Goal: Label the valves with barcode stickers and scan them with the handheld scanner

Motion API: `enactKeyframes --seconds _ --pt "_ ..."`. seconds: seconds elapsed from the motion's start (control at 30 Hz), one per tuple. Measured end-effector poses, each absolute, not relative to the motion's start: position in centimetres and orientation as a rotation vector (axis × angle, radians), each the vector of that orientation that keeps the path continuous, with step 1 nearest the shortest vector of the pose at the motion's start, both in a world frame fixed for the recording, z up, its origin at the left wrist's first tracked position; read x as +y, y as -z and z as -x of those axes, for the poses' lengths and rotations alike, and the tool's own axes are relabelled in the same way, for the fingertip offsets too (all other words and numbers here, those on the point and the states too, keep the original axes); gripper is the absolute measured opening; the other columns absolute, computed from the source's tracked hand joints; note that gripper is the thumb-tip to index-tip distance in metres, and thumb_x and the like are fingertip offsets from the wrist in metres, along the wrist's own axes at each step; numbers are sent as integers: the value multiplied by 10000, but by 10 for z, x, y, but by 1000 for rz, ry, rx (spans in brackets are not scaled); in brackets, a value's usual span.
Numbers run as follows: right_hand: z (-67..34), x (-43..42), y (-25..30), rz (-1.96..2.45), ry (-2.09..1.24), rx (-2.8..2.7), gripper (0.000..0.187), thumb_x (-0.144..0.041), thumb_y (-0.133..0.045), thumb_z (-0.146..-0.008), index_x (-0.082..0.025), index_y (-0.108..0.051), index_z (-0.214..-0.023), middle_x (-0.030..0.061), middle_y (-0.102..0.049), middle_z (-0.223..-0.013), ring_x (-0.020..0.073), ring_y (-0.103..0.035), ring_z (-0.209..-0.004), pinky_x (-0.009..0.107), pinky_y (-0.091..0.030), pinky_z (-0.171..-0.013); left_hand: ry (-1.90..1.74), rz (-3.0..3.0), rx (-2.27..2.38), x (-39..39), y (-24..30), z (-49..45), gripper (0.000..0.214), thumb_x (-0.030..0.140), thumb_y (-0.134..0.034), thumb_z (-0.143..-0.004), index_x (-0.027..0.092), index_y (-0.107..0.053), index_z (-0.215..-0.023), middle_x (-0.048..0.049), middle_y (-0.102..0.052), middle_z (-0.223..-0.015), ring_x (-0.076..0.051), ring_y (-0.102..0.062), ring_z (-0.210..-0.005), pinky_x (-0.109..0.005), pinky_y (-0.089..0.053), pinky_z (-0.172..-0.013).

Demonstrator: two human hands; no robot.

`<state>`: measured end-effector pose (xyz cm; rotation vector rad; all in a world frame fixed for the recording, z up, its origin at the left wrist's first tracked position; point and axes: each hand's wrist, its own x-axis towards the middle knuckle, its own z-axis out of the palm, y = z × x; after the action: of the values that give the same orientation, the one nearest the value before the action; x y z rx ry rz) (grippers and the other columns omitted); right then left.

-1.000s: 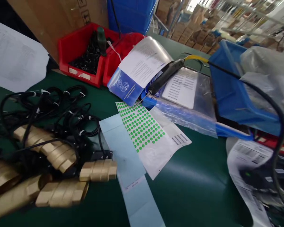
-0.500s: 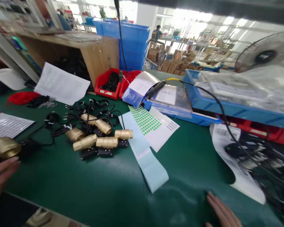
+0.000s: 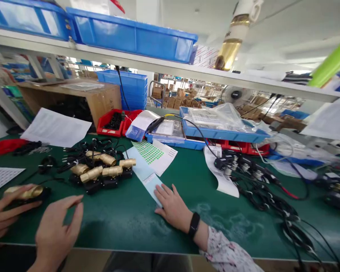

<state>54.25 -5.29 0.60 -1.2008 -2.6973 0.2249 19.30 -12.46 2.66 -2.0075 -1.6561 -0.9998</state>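
On bench (image 3: 192,170), R hand (image 3: 172,207) lies on blue paper (image 3: 140,166), fingers apart. L hand (image 3: 55,223) nr brass valves (image 3: 112,171), thumb & finger apart.

The left hand (image 3: 59,226) is cut off by the bottom edge at the wrist, its palm hidden. The right hand (image 3: 171,207) covers part of the pale blue strip (image 3: 143,170), and its flowered sleeve (image 3: 229,251) leaves the picture below. A co-worker's hand (image 3: 2,217), cropped by the left edge, partly hides a brass fitting (image 3: 34,192). The left edge also trims a dotted sheet (image 3: 2,177); print on the white paper (image 3: 59,128) is too faint to read. Distant cartons (image 3: 172,102) blur.
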Motion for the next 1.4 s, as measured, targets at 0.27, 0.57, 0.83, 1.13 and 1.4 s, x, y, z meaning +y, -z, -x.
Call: enactKeyframes --seconds 0.27,0.57,0.83,1.13,1.4 --pt "-667 -41 -6 1351 -127 -2725 488 -397 -432 -934 -252 -345 -1392 76 -373 -1438 292 -339 -1320 649 -266 -1036 530 2316 -1340 -17 -54 -220 310 369 -555 -851 193 -564 -1106 -118 -591 -1085 -275 -561 -1010 -432 -465 -889" --pt "-617 -15 -25 1183 -126 -2373 391 -302 -429 -936 -215 -409 -1316 130 -482 -1311 285 -437 -1225 507 -425 -987 283 2387 -1288 -1 -54 -199 447 464 -566 -828 131 -546 -1126 -140 -594 -1082 -282 -539 -1000 -424 -428 -886" --pt "-421 45 -64 914 -216 -2468 538 -140 -651 -778 -196 -433 -1266 127 -479 -1206 291 -456 -1113 491 -447 -934 181 2479 -1283 -1 -68 -189 496 408 -594 -828 179 -464 -1248 -131 -551 -1184 -267 -513 -1079 -391 -412 -903" --pt "-412 61 -46 985 -280 -2499 371 -85 -534 -845 -201 -477 -1193 89 -521 -1012 254 -498 -924 429 -487 -799 303 2217 -1824 -62 -69 -104 347 398 -479 -893 135 -514 -1116 -122 -566 -1079 -254 -547 -971 -382 -456 -845" --pt "-404 20 -59 801 -222 -2446 388 -142 -514 -858 -188 -454 -1238 143 -378 -1322 328 -344 -1222 545 -345 -1015 355 2270 -1861 -68 -45 -106 316 318 -513 -885 134 -504 -1142 -124 -569 -1080 -238 -585 -950 -340 -493 -798"
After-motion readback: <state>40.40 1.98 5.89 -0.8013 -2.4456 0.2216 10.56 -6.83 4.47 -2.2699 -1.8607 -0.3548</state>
